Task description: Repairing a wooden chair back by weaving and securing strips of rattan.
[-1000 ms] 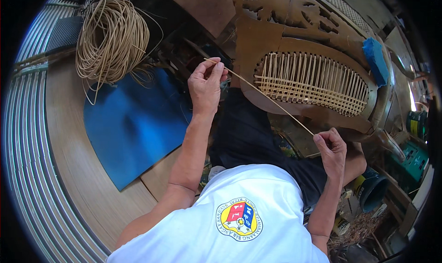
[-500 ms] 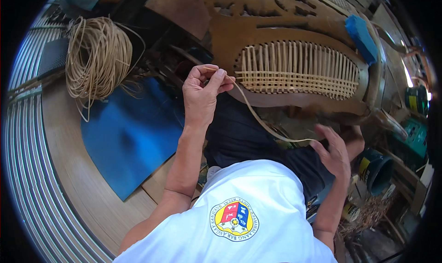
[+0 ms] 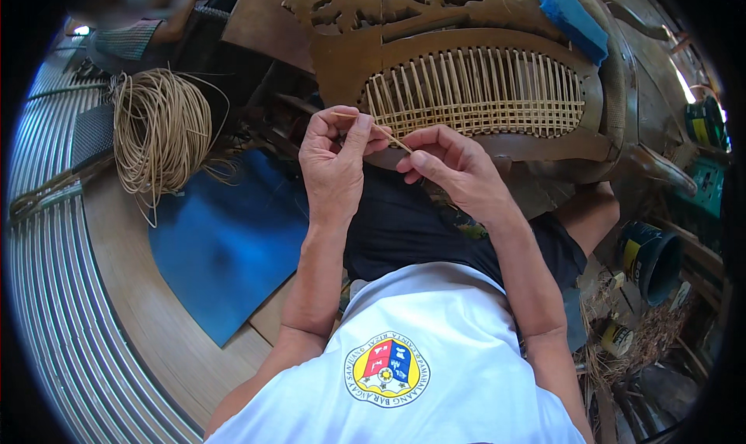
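Observation:
Between thumb and fingers, my left hand (image 3: pixel 336 150) pinches a thin rattan strand (image 3: pixel 397 142) whose tip sticks out past the thumb. My right hand (image 3: pixel 458 168) grips the same strand a short way to the right, so a short stretch spans the two hands. Just beyond them lies a brown carved wooden chair back (image 3: pixel 536 147) with an oval opening. Upright canes fill the opening, and crosswise strands are woven through their near part, forming a cane panel (image 3: pixel 497 118). Where the rest of the held strand runs is hidden.
A big coil of rattan (image 3: pixel 163 129) hangs at the left above a blue sheet (image 3: pixel 225 242). On the chair's far right rests a blue foam block (image 3: pixel 575 20). Dark buckets (image 3: pixel 660 265) and fibre scraps (image 3: pixel 598 312) lie at the right. Another person's arm (image 3: pixel 177 20) shows at top left.
My right hand has come up from the lower right and now holds the strand near my left hand. The long hanging loop no longer shows. The view has shifted slightly.

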{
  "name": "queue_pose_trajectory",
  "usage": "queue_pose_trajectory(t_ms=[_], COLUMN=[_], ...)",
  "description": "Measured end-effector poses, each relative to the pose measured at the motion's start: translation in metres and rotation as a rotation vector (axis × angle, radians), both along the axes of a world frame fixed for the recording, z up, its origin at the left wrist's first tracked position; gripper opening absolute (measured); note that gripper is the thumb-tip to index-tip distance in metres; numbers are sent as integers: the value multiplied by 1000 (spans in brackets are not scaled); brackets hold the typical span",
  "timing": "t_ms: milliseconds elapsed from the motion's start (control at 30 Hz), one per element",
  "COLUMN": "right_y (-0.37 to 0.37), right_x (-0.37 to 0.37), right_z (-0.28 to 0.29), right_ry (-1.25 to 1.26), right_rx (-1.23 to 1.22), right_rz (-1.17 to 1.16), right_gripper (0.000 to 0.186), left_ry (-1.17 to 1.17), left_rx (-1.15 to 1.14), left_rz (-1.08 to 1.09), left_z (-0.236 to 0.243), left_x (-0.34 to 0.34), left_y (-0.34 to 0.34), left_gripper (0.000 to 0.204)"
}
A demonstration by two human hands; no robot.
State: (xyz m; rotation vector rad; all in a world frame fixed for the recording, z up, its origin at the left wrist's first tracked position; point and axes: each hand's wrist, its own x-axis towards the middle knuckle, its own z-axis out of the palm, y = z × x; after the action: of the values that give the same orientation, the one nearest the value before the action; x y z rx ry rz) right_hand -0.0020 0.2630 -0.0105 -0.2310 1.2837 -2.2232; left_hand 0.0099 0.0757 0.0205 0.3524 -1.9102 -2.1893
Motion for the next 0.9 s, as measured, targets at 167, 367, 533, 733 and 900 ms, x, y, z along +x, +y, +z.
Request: queue_pose_trajectory(t_ms=[167, 367, 533, 733, 900], right_y=[-1, -4, 19, 207, 384], right_x=[-2, 8, 19, 97, 176], right_z=[-3, -12, -25, -27, -1], right_ry=[-106, -199, -33, 131, -23], right_rx=[-8, -101, -64, 632, 1852], right_rz=[-71, -268, -168, -444, -821], right_gripper=[18, 13, 11, 22, 45], left_ry=[-4, -18, 8, 21, -24], left_rx=[25, 5, 36, 24, 71], left_rz=[-34, -50, 18, 191, 178], left_z=[0, -3, -10, -13, -9], left_x=[0, 1, -3, -12, -14], left_y=[9, 12, 1, -68, -78], left_gripper=[12, 11, 10, 14, 15])
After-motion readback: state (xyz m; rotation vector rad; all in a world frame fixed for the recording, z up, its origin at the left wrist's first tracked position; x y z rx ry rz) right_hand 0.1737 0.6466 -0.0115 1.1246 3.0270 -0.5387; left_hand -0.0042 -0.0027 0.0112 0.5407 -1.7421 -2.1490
